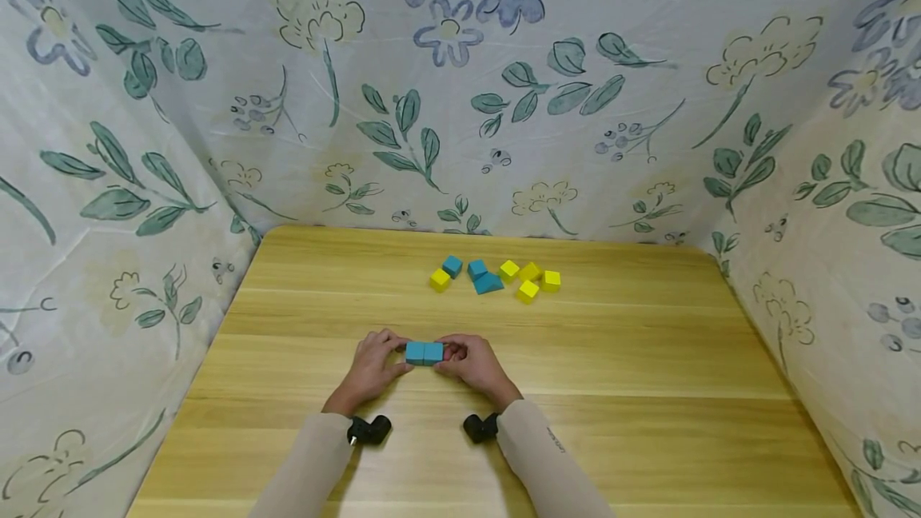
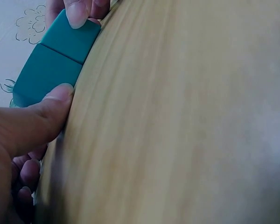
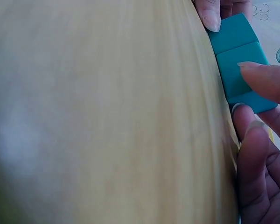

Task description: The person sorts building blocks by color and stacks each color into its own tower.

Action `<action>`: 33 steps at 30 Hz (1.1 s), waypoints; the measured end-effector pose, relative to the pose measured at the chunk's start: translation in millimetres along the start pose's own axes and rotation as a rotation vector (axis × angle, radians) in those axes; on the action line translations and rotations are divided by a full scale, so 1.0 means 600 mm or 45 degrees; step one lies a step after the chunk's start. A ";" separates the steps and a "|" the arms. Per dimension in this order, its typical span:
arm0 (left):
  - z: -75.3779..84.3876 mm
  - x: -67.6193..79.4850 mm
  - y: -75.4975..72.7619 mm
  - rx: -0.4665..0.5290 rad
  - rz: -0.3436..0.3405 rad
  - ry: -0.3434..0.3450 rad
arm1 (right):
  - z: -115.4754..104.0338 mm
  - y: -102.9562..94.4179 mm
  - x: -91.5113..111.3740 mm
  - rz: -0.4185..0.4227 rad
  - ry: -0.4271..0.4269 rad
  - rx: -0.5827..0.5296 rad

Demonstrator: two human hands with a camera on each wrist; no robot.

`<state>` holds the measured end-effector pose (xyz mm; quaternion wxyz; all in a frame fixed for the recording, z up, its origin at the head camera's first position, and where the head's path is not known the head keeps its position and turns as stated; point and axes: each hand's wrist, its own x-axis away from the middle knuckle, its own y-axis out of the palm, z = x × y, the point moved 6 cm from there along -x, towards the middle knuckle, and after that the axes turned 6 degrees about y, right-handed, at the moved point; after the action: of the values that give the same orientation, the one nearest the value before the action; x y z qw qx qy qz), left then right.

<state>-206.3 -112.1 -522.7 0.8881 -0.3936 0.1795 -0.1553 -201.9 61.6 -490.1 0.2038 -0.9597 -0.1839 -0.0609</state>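
Observation:
Two blue cubes stand side by side on the wooden table, faces touching: the left cube (image 1: 415,353) and the right cube (image 1: 434,353). My left hand (image 1: 372,364) pinches the left cube between thumb and fingers; its thumb (image 2: 60,93) presses the near face. On the other side, my right hand (image 1: 473,363) holds the right cube, with its thumb (image 3: 261,77) against the near face. In both wrist views a thin straight seam divides the two cubes. The cubes' far faces and the fingertips behind them are hidden in the wrist views.
Farther back on the table (image 1: 612,358) lies a loose group: several yellow cubes (image 1: 528,292), a few blue cubes (image 1: 452,266) and a blue triangular block (image 1: 488,284). Floral cloth (image 1: 460,150) hangs behind the table and at both sides. A black wrist device (image 1: 370,429) sits at each cuff.

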 end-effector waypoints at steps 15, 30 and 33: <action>-0.001 -0.001 0.000 -0.017 0.016 0.010 | 0.034 0.004 -0.014 0.015 0.023 -0.058; -0.002 -0.002 0.001 -0.011 0.022 0.013 | 0.011 0.000 -0.002 -0.032 0.039 -0.086; -0.002 -0.001 0.001 -0.013 0.021 0.015 | 0.016 -0.003 -0.001 -0.059 0.036 -0.111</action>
<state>-207.3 -112.2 -524.0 0.8863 -0.3956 0.1888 -0.1496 -202.5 66.7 -498.1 0.1631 -0.9621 -0.2003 -0.0871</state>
